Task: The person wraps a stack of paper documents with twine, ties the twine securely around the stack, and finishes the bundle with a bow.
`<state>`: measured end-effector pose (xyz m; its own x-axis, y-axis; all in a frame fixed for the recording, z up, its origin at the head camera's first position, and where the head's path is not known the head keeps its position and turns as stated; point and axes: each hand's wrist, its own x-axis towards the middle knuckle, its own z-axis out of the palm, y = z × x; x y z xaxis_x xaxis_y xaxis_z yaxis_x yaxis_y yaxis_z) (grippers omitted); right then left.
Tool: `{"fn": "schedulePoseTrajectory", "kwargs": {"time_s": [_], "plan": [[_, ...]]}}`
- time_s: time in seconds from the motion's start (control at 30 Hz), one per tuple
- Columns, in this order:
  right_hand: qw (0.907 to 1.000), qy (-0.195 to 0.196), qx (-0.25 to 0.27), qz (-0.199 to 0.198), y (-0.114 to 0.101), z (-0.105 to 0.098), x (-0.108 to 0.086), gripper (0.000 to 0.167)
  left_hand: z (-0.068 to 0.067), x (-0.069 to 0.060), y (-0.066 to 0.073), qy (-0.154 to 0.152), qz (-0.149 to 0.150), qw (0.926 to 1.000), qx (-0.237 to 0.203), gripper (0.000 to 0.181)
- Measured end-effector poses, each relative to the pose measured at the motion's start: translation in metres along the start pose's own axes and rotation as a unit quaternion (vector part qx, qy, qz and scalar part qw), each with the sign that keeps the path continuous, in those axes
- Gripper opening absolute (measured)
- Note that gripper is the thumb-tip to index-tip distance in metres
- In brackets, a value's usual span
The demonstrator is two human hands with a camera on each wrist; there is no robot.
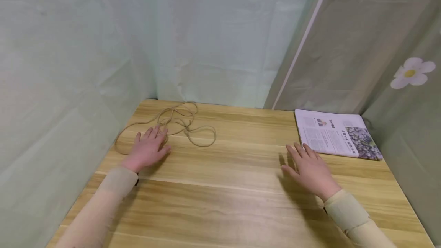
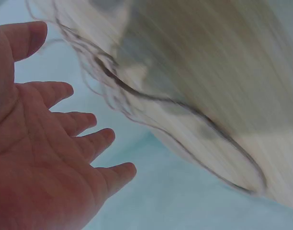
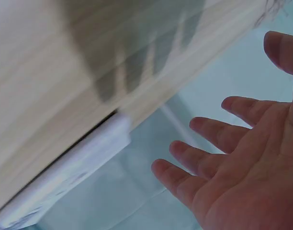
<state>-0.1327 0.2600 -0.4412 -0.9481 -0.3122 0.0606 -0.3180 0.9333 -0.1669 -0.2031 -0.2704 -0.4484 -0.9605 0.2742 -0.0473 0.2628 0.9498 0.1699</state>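
A loose tangle of thin brown twine (image 1: 187,128) lies at the back left of the wooden table. My left hand (image 1: 147,150) is spread above the near side of the twine, its palm bare in the left wrist view, where a loop of twine (image 2: 208,120) runs along the tabletop. Over the right half of the table hovers my right hand (image 1: 311,171), fingers apart and holding nothing. Just beyond its fingertips is a folded newspaper (image 1: 327,133) at the back right corner. In the right wrist view the newspaper (image 3: 65,172) shows edge-on and blurred.
The wood-grain tabletop (image 1: 220,202) casts back both hands' shadows. Pale curtains (image 1: 220,41) hang behind and on both sides of the table, close to its edges. A white flower print (image 1: 410,73) marks the right-hand curtain.
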Motion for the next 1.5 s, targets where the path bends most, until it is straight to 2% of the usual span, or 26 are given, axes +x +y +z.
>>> {"fn": "schedulePoseTrajectory", "kwargs": {"time_s": [0.17, 0.37, 0.6, 0.8, 0.97, 1.13, 1.3, 1.37, 1.5], "plan": [[0.9977, -0.001, -0.029, -0.061, -0.032, 0.003, 0.018, 0.073, -0.009, 0.005, -0.018, -0.009, -0.017, 0.9998, 0.003, 0.072], [0.9896, -0.023, -0.052, -0.133, -0.077, 0.005, 0.040, 0.071, -0.013, 0.017, -0.035, -0.022, -0.024, 0.9994, 0.014, 0.071], [0.9824, -0.072, -0.065, -0.160, -0.119, 0.016, 0.070, 0.068, -0.010, 0.032, -0.046, -0.002, -0.012, 0.9996, 0.025, 0.068], [0.9801, -0.074, -0.058, -0.175, -0.145, 0.027, 0.090, 0.065, -0.013, 0.047, -0.045, -0.004, -0.002, 0.9997, 0.024, 0.068], [0.9794, -0.080, -0.057, -0.177, -0.158, 0.035, 0.100, 0.064, -0.011, 0.059, -0.045, -0.025, 0.000, 0.9994, 0.024, 0.070], [0.9791, -0.082, -0.059, -0.176, -0.163, 0.036, 0.102, 0.064, 0.004, 0.068, -0.049, -0.028, 0.020, 0.9992, 0.022, 0.067], [0.9805, -0.091, -0.047, -0.168, -0.160, 0.037, 0.100, 0.065, 0.016, 0.069, -0.052, -0.058, 0.041, 0.9975, 0.002, 0.065], [0.9813, -0.096, -0.044, -0.161, -0.157, 0.037, 0.099, 0.065, 0.017, 0.067, -0.049, -0.072, 0.047, 0.9963, -0.004, 0.065], [0.9830, -0.097, -0.046, -0.149, -0.149, 0.037, 0.100, 0.066, 0.014, 0.064, -0.036, -0.074, 0.068, 0.9949, 0.001, 0.064]]}}
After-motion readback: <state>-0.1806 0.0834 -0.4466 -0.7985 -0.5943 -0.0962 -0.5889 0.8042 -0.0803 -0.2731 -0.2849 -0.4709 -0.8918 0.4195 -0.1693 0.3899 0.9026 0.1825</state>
